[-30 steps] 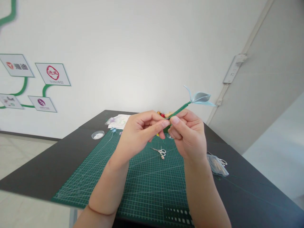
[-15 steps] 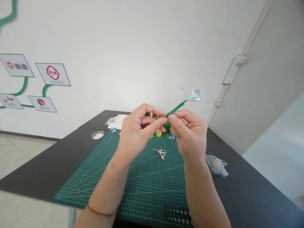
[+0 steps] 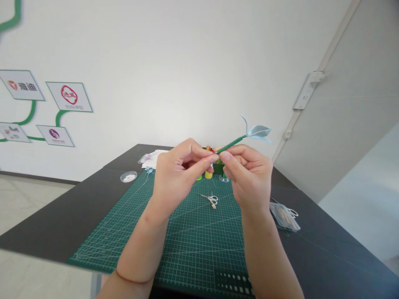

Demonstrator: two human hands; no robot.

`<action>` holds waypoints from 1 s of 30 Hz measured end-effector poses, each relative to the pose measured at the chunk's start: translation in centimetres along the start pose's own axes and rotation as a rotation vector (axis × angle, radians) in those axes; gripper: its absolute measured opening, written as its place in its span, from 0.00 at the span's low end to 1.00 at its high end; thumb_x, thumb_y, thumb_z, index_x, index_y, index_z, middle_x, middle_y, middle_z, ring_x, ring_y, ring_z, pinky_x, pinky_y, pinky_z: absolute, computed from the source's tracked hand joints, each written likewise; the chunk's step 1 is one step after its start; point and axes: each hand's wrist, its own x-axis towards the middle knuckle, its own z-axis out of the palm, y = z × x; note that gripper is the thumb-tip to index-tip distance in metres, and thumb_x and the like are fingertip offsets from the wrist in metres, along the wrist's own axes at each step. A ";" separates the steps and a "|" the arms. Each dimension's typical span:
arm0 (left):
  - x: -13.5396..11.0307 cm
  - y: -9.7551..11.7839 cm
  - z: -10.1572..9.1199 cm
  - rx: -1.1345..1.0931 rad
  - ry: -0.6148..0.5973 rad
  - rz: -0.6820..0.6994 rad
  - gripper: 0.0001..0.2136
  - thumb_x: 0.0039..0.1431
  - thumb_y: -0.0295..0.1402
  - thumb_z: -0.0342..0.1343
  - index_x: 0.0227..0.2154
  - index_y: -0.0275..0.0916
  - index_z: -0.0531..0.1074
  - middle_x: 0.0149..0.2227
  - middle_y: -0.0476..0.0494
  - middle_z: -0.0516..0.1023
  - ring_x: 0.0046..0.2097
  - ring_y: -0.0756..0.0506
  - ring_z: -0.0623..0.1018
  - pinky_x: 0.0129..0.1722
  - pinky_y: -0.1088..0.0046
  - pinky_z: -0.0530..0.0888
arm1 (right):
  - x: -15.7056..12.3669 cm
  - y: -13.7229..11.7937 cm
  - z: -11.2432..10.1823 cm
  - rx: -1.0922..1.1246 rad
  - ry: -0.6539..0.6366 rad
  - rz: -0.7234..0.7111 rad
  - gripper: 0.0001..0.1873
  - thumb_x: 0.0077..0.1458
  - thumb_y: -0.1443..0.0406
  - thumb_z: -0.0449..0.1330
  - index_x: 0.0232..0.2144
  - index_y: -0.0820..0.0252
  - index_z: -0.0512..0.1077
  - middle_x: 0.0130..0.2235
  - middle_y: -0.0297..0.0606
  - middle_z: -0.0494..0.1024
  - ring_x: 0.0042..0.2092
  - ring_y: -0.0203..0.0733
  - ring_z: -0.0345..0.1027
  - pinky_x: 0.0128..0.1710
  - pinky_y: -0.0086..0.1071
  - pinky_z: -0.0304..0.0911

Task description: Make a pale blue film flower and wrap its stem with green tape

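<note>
Both hands hold a light-blue artificial flower (image 3: 259, 131) up above the cutting mat. Its stem (image 3: 232, 144) is wrapped in green and slants up to the right, with thin pale-blue strands sticking out at the bloom. My left hand (image 3: 183, 168) pinches the lower end of the stem between thumb and fingers. Just beside it, my right hand (image 3: 249, 174) is closed on the stem with thumb and forefinger. The fingertips of the two hands almost touch, and the stem's very tip is hidden there.
Small white-handled scissors (image 3: 210, 200) lie on the green cutting mat (image 3: 199, 236). At the left sits a round clear dish (image 3: 128, 177); a clear plastic box (image 3: 285, 216) is at the right. Behind the hands stand a yellow bottle (image 3: 208, 173) and a green container (image 3: 218, 168).
The flower has rolled about its stem, so the bloom shows a different side and sits slightly farther right. Both hands keep nearly the same place and grip.
</note>
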 end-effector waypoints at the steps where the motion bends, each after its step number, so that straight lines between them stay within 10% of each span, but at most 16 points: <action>1: 0.0 0.0 0.0 0.004 0.004 0.007 0.07 0.58 0.31 0.68 0.29 0.38 0.75 0.23 0.52 0.80 0.24 0.52 0.79 0.22 0.79 0.73 | 0.0 0.0 0.0 -0.014 -0.001 -0.003 0.07 0.55 0.63 0.68 0.27 0.59 0.78 0.16 0.21 0.53 0.19 0.28 0.39 0.19 0.28 0.40; 14: 0.3 0.0 -0.6 0.241 0.030 0.040 0.06 0.61 0.32 0.64 0.29 0.39 0.76 0.24 0.51 0.81 0.24 0.53 0.76 0.22 0.79 0.70 | -1.1 -3.4 -2.0 -0.645 -0.198 -0.285 0.08 0.61 0.69 0.61 0.32 0.56 0.79 0.15 0.24 0.59 0.17 0.29 0.49 0.17 0.27 0.45; 22: 0.6 -0.4 -1.9 0.470 -0.423 -0.101 0.07 0.63 0.32 0.60 0.28 0.40 0.75 0.25 0.54 0.80 0.26 0.52 0.76 0.25 0.78 0.66 | -2.7 -6.1 -4.0 -0.409 -0.206 -0.211 0.07 0.59 0.67 0.66 0.35 0.48 0.84 0.14 0.27 0.66 0.17 0.33 0.54 0.14 0.30 0.47; 30: -0.7 1.3 -1.3 0.605 -0.743 0.074 0.07 0.64 0.32 0.60 0.29 0.42 0.74 0.19 0.59 0.71 0.20 0.54 0.68 0.22 0.76 0.58 | -1.1 -4.6 -5.5 -0.367 -0.083 -0.175 0.08 0.59 0.66 0.67 0.36 0.46 0.85 0.25 0.33 0.79 0.27 0.39 0.72 0.22 0.33 0.62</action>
